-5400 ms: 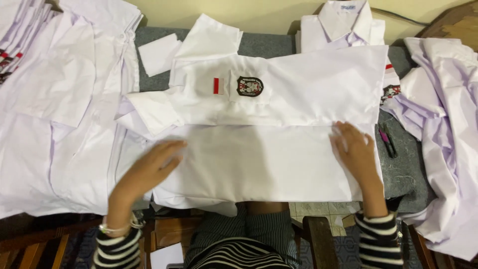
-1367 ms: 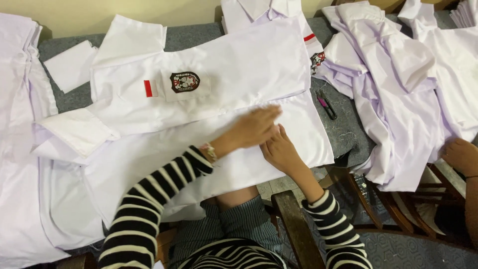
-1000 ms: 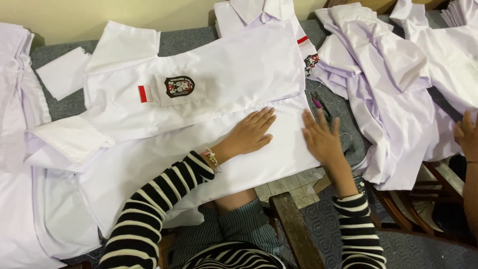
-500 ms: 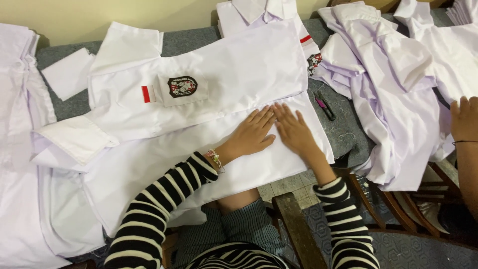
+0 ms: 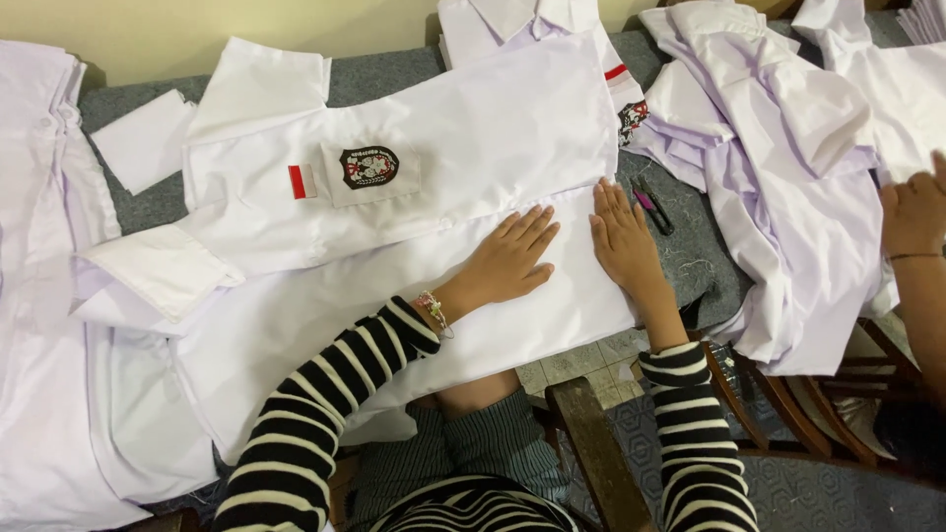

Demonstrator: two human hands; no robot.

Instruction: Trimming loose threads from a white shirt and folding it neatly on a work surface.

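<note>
No grip — both hands (image 5: 567, 256) flat on white shirt (image 5: 414, 197); hem hidden.

a garment workroom: white uniform shirts (image 5: 414, 148) heaped everywhere.

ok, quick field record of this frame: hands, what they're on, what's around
left hand: flat, palm down on the white shirt
right hand: flat on the same shirt, near its right edge
shirt: spread on grey table, crest patch and red tag facing up
beside right hand: pen on the table
right side: heap of white shirts; another person's hand on it
left side: more white shirts
</note>
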